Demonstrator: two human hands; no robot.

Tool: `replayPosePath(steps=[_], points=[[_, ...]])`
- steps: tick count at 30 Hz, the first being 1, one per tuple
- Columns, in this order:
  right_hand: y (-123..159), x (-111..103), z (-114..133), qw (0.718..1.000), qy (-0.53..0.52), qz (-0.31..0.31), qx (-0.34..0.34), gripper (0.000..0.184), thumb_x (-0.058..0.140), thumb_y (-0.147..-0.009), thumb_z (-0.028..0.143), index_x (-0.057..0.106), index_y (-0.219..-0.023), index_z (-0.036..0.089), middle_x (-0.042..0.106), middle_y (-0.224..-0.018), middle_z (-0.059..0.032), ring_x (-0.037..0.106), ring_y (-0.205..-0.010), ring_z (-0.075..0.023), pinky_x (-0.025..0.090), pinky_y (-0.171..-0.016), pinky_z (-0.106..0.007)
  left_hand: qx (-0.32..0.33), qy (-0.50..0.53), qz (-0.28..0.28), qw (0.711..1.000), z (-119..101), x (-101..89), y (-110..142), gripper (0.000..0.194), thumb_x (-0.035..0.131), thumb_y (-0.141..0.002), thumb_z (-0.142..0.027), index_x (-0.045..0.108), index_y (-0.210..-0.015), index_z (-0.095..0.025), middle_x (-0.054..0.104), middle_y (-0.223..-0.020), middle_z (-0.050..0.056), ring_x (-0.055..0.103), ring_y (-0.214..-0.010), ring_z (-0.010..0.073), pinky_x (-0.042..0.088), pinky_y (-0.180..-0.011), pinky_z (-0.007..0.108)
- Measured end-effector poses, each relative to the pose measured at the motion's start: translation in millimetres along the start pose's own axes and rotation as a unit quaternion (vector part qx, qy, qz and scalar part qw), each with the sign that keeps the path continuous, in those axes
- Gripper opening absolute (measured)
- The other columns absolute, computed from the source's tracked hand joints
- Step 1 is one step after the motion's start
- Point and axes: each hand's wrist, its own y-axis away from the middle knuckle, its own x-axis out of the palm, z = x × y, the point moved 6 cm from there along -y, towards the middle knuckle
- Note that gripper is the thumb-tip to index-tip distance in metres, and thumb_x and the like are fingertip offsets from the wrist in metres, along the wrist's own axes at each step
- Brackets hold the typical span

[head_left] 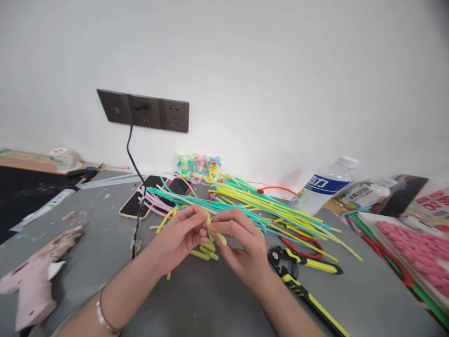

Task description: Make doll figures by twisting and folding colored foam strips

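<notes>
Over the grey table, my left hand (184,230) and my right hand (242,238) meet, both pinching a pale yellow pipe cleaner (209,224) between the fingertips. It is bent, and parts of it are hidden by the fingers. Short bent pieces of yellow pipe cleaner (206,252) show just below the hands; whether they join the held piece I cannot tell. Behind the hands lies a loose spread of long yellow pipe cleaners (266,202) and teal pipe cleaners (196,200), with some lilac pipe cleaners (152,201) at the left.
Yellow-and-black pliers (301,276) lie by my right forearm. A pink glue gun (35,285) is at the left. Two phones (135,206) lie near a hanging black cable (129,145). Small fuzzy figures (199,167) stand against the wall. A bottle (322,185) stands at the right.
</notes>
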Motion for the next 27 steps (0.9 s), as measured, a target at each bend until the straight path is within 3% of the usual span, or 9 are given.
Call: replayPosePath(steps=[12,17,21,27], points=[[0,1,2,0.999,-0.027,0.023,-0.014,0.019,0.064,-0.084,0.008,0.063,-0.099,0.021,0.064,-0.094,-0.0088,0.063,-0.086,-0.0190,0.053,-0.074,-0.031,-0.025,0.001,0.001,1.000,-1,-1.9,0,0.020,0.080,-0.073,-0.020,0.061,-0.073,-0.014,0.059,-0.059,-0.005,0.055,-0.047,0.0026,0.052,-0.046,0.010],[-2,-1,-2,0.998,-0.065,0.015,-0.016,0.016,0.066,-0.085,0.007,0.066,-0.094,0.020,0.067,-0.087,-0.0069,0.066,-0.079,-0.0170,0.054,-0.070,-0.028,-0.041,-0.009,-0.002,0.999,-1,-4.0,2,0.017,0.077,-0.075,-0.018,0.060,-0.073,-0.014,0.058,-0.059,-0.005,0.055,-0.046,0.0023,0.050,-0.046,0.009],[-1,-4,-12,0.990,-0.127,-0.020,0.051,0.011,0.071,-0.083,0.011,0.068,-0.086,0.022,0.069,-0.073,-0.0018,0.066,-0.065,-0.0146,0.053,-0.062,-0.025,-0.035,-0.065,0.030,0.997,-4,-1.6,3,0.013,0.074,-0.080,-0.020,0.062,-0.076,-0.015,0.062,-0.060,-0.004,0.058,-0.048,0.0039,0.051,-0.049,0.011],[7,-5,-29,0.936,-0.285,-0.058,0.198,0.008,0.072,-0.084,0.018,0.066,-0.080,0.022,0.071,-0.067,0.0000,0.071,-0.058,-0.0159,0.055,-0.056,-0.024,0.094,-0.205,0.049,0.973,-18,4.2,5,0.009,0.078,-0.076,-0.021,0.071,-0.079,-0.017,0.069,-0.068,-0.002,0.066,-0.061,0.0086,0.055,-0.059,0.016]])
